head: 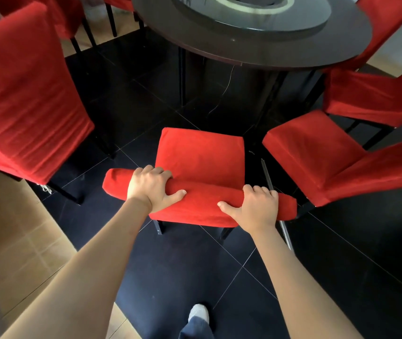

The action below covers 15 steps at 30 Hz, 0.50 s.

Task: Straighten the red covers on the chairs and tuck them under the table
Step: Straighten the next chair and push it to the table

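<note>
Gripping top of chair back (200, 194) at frame centre, left hand (149, 188) and right hand (256, 206) both curled over red cover (200, 152), likely to steer chair toward table (244, 50) at upper centre; seat not yet under it.

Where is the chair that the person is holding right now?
Centre of the head view: the middle chair stands short of the round table, between two other red chairs, both hands gripping its backrest top.

chair (200, 152) before table (251, 47), chairs (23, 94) beside
</note>
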Each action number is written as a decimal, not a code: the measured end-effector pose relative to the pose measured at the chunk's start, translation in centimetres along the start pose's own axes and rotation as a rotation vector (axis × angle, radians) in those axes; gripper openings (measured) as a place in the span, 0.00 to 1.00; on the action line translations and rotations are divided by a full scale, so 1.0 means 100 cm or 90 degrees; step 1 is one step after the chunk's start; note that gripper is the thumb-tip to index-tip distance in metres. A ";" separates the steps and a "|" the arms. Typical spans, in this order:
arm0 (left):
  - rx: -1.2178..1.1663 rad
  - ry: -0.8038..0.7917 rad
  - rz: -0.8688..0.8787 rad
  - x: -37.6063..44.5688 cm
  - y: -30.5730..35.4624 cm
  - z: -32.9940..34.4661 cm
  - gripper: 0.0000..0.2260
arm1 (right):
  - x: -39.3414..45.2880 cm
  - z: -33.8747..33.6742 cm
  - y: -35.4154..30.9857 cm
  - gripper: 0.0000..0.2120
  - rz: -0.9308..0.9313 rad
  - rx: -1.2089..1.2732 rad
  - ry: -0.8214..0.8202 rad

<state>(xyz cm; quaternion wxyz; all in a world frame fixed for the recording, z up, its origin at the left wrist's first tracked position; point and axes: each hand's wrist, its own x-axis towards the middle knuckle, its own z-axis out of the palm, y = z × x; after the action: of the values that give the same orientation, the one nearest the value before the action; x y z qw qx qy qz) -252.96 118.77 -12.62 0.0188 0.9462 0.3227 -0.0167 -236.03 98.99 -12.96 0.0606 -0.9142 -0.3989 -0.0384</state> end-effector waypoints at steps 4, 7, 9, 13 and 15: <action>0.002 -0.005 0.022 -0.003 -0.003 -0.002 0.42 | -0.011 0.000 -0.005 0.35 0.020 -0.007 0.006; 0.002 0.005 0.035 -0.002 -0.006 0.000 0.41 | -0.011 0.002 -0.006 0.38 0.034 -0.019 0.010; 0.000 0.012 0.042 0.001 -0.008 0.000 0.41 | -0.009 0.003 -0.008 0.40 0.041 -0.014 0.011; 0.019 0.014 0.053 0.013 -0.015 0.000 0.41 | 0.001 0.006 -0.013 0.40 0.045 -0.030 0.008; 0.024 0.012 0.055 0.022 -0.019 0.001 0.40 | 0.010 0.008 -0.015 0.41 0.052 -0.036 0.005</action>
<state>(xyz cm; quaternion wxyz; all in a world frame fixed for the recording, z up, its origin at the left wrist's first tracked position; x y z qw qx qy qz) -252.38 121.55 -12.84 -0.0015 0.9594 0.2816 -0.0134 -236.43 100.80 -13.47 0.0380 -0.9308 -0.3600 -0.0506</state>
